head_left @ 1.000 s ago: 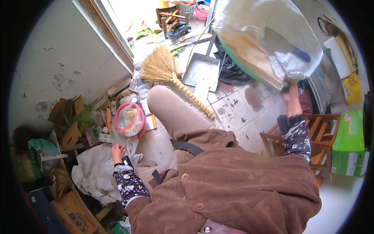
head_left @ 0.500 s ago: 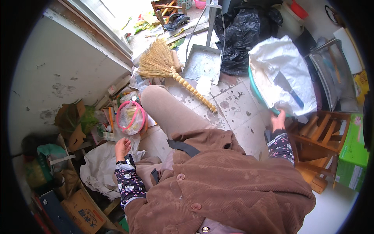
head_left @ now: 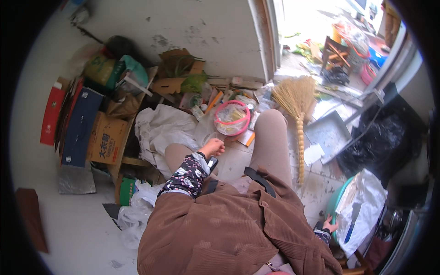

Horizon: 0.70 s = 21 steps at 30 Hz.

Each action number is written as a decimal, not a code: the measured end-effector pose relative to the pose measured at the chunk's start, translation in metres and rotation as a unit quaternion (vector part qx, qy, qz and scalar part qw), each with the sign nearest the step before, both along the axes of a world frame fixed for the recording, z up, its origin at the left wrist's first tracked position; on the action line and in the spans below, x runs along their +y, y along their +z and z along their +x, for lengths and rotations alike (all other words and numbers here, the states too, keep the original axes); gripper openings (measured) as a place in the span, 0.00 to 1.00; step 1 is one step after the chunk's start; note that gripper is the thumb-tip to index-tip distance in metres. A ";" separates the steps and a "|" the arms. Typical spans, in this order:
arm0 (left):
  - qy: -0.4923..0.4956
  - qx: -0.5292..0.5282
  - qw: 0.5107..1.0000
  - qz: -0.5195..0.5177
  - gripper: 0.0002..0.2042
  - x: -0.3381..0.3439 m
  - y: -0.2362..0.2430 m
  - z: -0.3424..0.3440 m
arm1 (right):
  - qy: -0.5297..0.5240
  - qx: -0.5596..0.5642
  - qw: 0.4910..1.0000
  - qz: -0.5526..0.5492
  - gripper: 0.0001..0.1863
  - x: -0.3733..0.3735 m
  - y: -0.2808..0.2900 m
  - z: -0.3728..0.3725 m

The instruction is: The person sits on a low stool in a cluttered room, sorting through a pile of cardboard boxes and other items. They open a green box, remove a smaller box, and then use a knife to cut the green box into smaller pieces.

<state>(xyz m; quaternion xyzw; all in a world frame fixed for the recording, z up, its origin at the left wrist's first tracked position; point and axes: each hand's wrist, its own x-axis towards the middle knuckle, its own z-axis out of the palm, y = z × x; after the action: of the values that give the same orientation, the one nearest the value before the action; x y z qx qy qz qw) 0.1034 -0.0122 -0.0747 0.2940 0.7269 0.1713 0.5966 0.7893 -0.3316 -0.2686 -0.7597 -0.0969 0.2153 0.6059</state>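
At the lower right my right hand (head_left: pixel 330 224) is closed on the rim of a teal basin (head_left: pixel 338 201). A crumpled white sheet (head_left: pixel 370 197) covers the basin, and a knife with a blue handle (head_left: pixel 351 231) lies on it. My left hand (head_left: pixel 213 147) is in front of my left knee, its fingers curled together; whatever they may hold is hidden. Just beyond it stands a pink-rimmed basket (head_left: pixel 247 123) lined with a clear plastic bag (head_left: pixel 230 115). A white cloth sack (head_left: pixel 167 126) is left of that hand.
A straw broom (head_left: pixel 299 123) and a metal dustpan (head_left: pixel 327 133) lie on the tiles beyond my right knee. Black plastic bags (head_left: pixel 378 142) fill the right side. Cardboard boxes (head_left: pixel 108 137) and a clear plastic bag (head_left: pixel 137 213) are at left. A doorway (head_left: pixel 270 41) opens at the back.
The view has swung left, so the broom, dustpan and basin appear farther right. My left hand has come nearer the pink-rimmed basket and its fingers are more curled. My right hand remains on the basin.
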 end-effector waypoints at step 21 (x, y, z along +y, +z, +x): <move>0.071 -0.084 0.993 0.044 0.10 -0.006 -0.032 -0.027 | -0.045 0.626 0.766 -0.138 0.29 0.077 0.007 0.003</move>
<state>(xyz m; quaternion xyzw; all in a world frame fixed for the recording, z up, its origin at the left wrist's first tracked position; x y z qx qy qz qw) 0.0762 -0.0178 -0.1072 0.2525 0.6847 0.2690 0.6286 0.7923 -0.2541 -0.2617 -0.5352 0.3696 0.6265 0.4295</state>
